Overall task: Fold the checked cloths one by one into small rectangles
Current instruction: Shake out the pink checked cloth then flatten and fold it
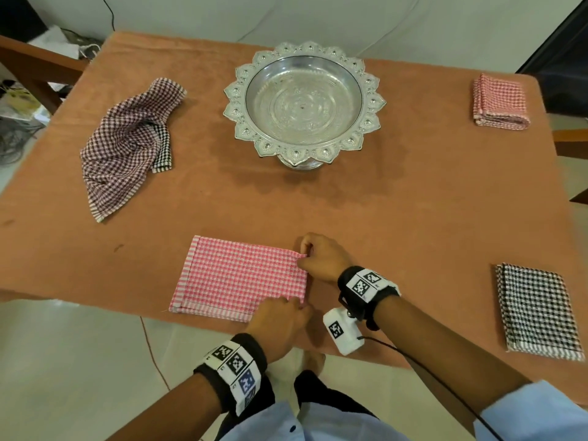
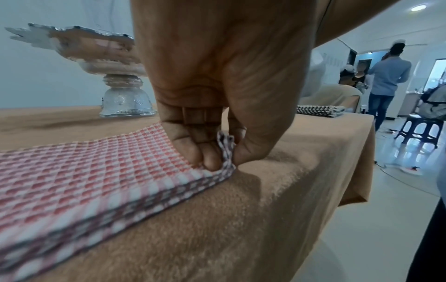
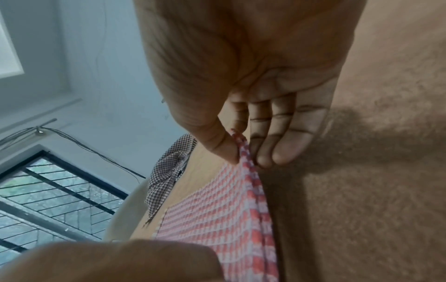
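A pink checked cloth (image 1: 238,278) lies folded as a wide rectangle near the table's front edge. My left hand (image 1: 281,323) pinches its near right corner between thumb and fingers; the left wrist view shows the pinched corner of the pink cloth (image 2: 225,150) standing up. My right hand (image 1: 321,257) pinches the far right corner, and the right wrist view shows the pink cloth (image 3: 222,213) hanging from thumb and fingertips (image 3: 265,154). A crumpled maroon checked cloth (image 1: 127,144) lies at the far left with a black checked one under it.
A silver pedestal tray (image 1: 304,103) stands at the table's centre back. A folded red checked cloth (image 1: 499,101) sits at the far right corner and a folded black checked cloth (image 1: 537,310) at the near right. People stand in the room to the right (image 2: 388,76).
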